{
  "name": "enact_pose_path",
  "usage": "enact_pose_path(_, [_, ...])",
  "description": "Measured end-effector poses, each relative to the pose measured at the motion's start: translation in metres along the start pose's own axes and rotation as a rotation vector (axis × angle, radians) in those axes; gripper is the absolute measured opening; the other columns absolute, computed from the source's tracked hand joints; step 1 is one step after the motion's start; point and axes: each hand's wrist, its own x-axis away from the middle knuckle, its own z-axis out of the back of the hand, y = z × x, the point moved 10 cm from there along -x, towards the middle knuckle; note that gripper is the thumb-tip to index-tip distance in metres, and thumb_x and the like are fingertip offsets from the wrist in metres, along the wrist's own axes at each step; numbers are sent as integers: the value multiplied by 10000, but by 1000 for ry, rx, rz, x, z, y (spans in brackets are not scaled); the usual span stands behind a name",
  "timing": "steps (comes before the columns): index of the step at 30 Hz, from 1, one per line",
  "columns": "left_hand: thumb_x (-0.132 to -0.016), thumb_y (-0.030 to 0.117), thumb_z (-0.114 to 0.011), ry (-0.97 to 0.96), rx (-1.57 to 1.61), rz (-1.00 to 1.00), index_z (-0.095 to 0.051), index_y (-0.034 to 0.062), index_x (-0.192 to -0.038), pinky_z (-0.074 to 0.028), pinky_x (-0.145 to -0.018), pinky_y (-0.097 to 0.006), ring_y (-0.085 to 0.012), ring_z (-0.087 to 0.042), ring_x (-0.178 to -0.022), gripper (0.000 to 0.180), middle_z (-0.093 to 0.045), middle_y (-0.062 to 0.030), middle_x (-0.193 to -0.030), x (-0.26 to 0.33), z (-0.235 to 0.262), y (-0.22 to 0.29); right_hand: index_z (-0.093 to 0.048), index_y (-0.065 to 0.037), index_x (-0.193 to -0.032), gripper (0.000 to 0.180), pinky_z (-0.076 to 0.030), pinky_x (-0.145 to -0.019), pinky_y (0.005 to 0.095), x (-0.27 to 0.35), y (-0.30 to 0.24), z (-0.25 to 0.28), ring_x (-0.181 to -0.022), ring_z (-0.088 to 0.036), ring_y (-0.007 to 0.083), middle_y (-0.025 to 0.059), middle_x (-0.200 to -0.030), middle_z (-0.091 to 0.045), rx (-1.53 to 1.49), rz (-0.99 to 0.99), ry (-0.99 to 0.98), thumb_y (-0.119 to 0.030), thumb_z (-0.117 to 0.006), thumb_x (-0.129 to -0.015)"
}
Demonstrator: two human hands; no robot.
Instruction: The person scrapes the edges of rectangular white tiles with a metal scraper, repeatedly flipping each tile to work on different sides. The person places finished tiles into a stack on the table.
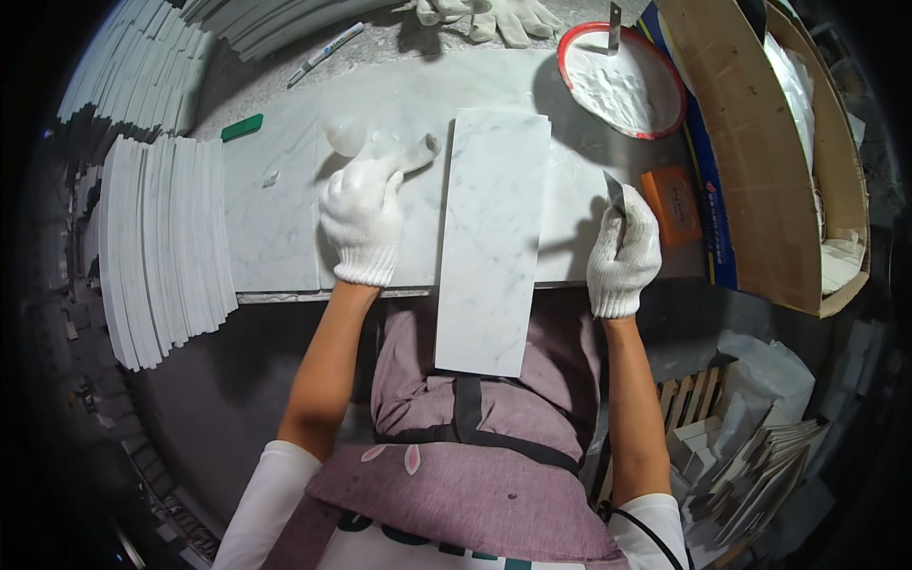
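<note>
A long white tile with grey veins (494,237) lies in front of me, its near end jutting past the bench edge above my lap. There seem to be two tiles stacked, as a second edge shows at the far right corner. My left hand (359,223), in a white knitted glove, is closed on the bench left of the tile. Out of it reaches a crumpled whitish, grey-smudged cloth-like thing (413,158). Right of the tile my gloved right hand (624,249) grips a small thin metal blade (614,193), pointing up; its handle is hidden by the fingers.
A red-rimmed bowl (567,55) of white paste holds an upright metal blade. An orange box (672,204) and a cardboard carton (760,161) stand at right. Stacked tiles (161,247) line the left. A green piece (242,127), a marker (325,55) and gloves (513,21) lie farther back.
</note>
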Motion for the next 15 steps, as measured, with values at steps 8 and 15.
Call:
enact_pose_path(8, [-846,89,-692,-113,127,-187,-741,82,-1004,-483,-844,-417,-281,-642,-893,165,-696,-86,-922,-13,6,92,-697,-36,-1083,226,-545,-959,403,-6,-11,2,-1058,-701,331,151,-1111,-723,48,12,-26,38,-660,-873])
enact_pose_path(15, [-866,58,-571,-207,46,-444,-708,195,-1034,-481,-632,-397,-257,-551,-794,256,-573,-21,-844,-14,-29,137,-698,-40,-1060,218,-545,-953,405,-11,-14,0,-1048,-704,335,148,-1085,-726,13,9,-40,41,-666,-861])
